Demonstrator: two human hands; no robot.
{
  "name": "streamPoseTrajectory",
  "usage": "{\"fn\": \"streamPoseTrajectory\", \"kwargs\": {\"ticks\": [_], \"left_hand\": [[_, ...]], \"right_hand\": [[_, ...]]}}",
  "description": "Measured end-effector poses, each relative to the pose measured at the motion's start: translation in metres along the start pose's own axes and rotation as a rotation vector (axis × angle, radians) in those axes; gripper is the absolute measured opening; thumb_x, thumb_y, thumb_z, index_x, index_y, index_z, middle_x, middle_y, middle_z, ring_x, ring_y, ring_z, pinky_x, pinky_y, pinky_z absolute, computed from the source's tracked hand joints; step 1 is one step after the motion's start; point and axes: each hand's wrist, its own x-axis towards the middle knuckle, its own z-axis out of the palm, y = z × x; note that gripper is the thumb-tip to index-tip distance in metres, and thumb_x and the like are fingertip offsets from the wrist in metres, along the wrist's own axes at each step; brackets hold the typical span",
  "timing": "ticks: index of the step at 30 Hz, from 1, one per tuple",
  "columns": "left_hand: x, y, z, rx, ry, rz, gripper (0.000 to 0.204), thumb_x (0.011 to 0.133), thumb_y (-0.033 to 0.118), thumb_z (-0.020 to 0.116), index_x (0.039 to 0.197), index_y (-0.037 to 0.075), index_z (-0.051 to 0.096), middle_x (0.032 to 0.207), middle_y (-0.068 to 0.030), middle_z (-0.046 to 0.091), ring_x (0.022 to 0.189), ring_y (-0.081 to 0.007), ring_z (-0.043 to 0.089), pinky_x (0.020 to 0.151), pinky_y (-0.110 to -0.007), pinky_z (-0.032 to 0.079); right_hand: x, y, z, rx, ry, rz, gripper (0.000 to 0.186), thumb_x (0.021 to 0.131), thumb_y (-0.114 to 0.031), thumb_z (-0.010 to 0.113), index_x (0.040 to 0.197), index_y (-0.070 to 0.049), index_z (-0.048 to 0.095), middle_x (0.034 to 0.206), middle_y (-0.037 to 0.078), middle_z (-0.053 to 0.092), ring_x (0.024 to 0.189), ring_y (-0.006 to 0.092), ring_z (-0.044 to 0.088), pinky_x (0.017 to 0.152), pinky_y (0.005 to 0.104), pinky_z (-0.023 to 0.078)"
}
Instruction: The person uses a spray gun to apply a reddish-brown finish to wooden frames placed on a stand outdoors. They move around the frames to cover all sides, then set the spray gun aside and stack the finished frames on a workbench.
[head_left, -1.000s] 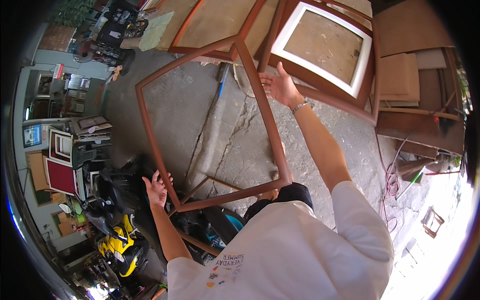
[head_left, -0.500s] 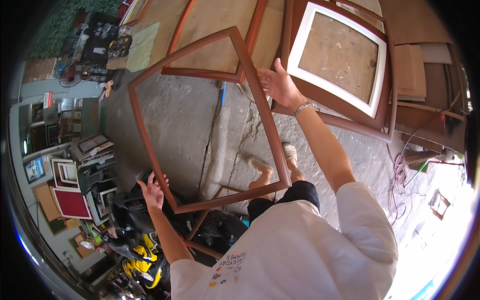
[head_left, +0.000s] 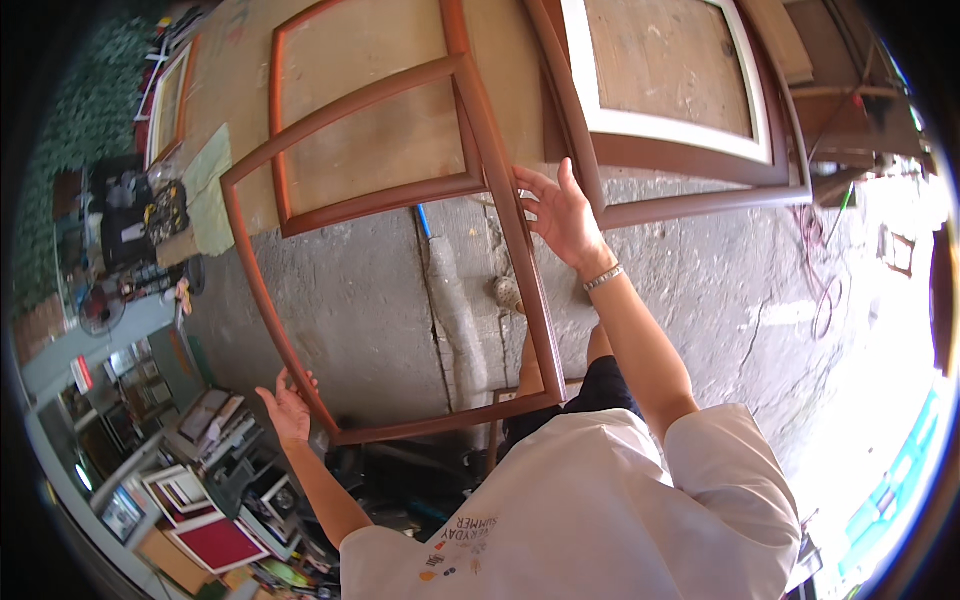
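Note:
A large, empty brown wooden picture frame is held up in front of me, slightly tilted. My left hand supports its left side near the near corner, fingertips curled behind the rail and thumb standing apart. On the right side, my right hand has its fingers bent around the far half of the rail, with the thumb raised. Through the opening, part of a second reddish-brown frame shows, lying on a wooden worktable.
A white frame lies over larger brown frames on the table's right. Concrete floor carries a raised pale strip. Stacked frames and a red panel stand at lower left. A hose lies at right; a fan is at far left.
I have moved closer to the worktable with the picture frame, whose far part now overlaps the frame lying there more. Both hands keep their places on it. The yellow-and-black object has left view.

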Motion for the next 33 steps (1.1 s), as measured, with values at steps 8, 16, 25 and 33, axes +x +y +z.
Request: {"fn": "streamPoseTrajectory", "kwargs": {"ticks": [8,16,25,33], "left_hand": [[0.060,0.045,-0.017,0.158,-0.051,0.004,0.091,0.092,0.079,0.027,0.145,0.007,0.041,0.116,-0.0189,0.063,0.101,-0.0292,0.063,0.088,-0.042,0.051],[0.073,0.046,-0.016,0.147,-0.080,-0.020,0.091,0.091,0.080,0.026,0.146,0.008,0.040,0.120,-0.0202,0.062,0.102,-0.0308,0.063,0.090,-0.043,0.051],[0.067,0.039,-0.010,0.216,-0.078,0.002,0.095,0.091,0.080,0.026,0.148,0.006,0.037,0.125,-0.0216,0.059,0.107,-0.0320,0.062,0.093,-0.045,0.049],[0.060,0.059,-0.007,0.200,-0.082,0.057,0.095,0.092,0.079,0.021,0.147,0.003,0.037,0.125,-0.0222,0.060,0.109,-0.0314,0.062,0.093,-0.044,0.049]], "right_hand": [[0.002,0.051,-0.008,0.150,0.022,-0.151,0.073,0.095,-0.047,0.046,0.150,0.000,0.037,0.143,0.008,0.047,0.120,0.0219,0.048,0.102,0.0388,0.040],[0.006,0.055,-0.029,0.166,0.003,-0.153,0.073,0.090,-0.039,0.051,0.149,0.001,0.038,0.145,0.009,0.047,0.119,0.0223,0.051,0.100,0.0384,0.044],[0.003,0.051,-0.034,0.150,0.028,-0.151,0.073,0.090,-0.039,0.053,0.150,-0.001,0.037,0.146,0.008,0.047,0.119,0.0226,0.051,0.099,0.0392,0.043],[0.011,0.019,0.005,0.099,-0.032,-0.182,0.071,0.090,-0.038,0.052,0.148,0.001,0.038,0.144,0.010,0.049,0.122,0.0271,0.052,0.100,0.0398,0.042]]}}
